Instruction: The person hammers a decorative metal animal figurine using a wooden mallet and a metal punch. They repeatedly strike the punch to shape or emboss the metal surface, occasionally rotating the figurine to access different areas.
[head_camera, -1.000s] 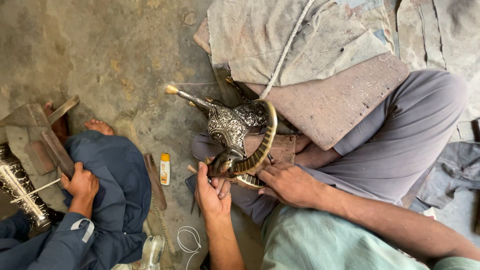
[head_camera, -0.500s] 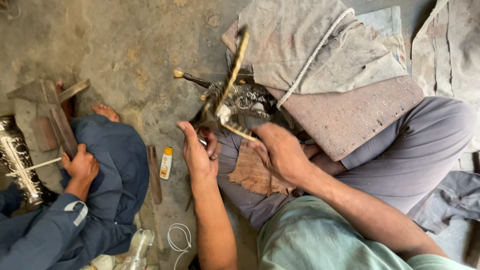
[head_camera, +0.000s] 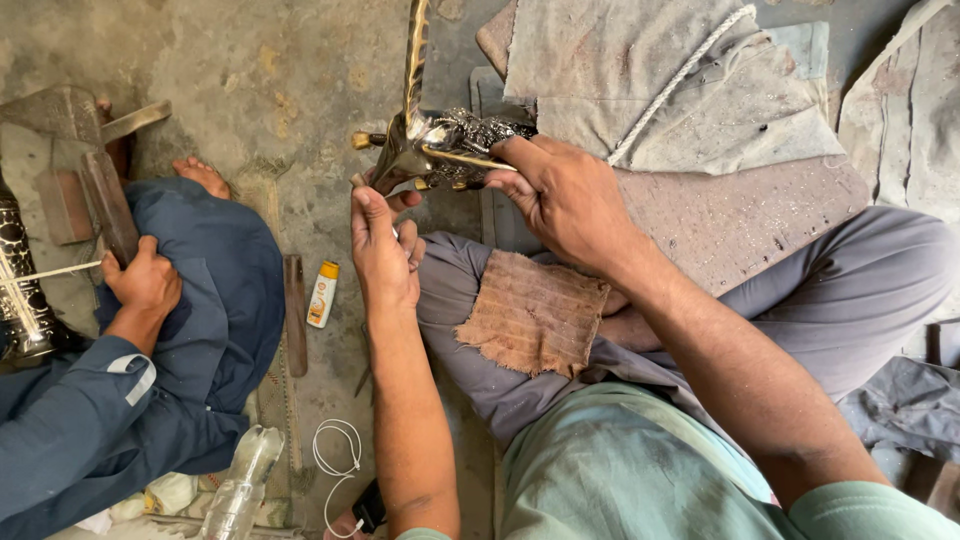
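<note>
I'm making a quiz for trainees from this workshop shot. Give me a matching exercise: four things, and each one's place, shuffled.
Things:
1. ornate metal piece
2. brown cloth patch
3. small yellow-capped bottle
4. white cable

Places:
A. on the floor by the co-worker's dark blue clothing
B. held up in both hands
C. coiled on the floor near the bottom edge
D. lying on the grey-trousered knee

Pairs: 1-B, 2-D, 3-A, 4-C

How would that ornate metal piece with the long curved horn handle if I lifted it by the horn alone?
The metal piece looks like solid cast metal, so probably stiff and heavy. Its horn sticks far out, so it would likely swing. Both the left hand and right hand steady it.
</note>
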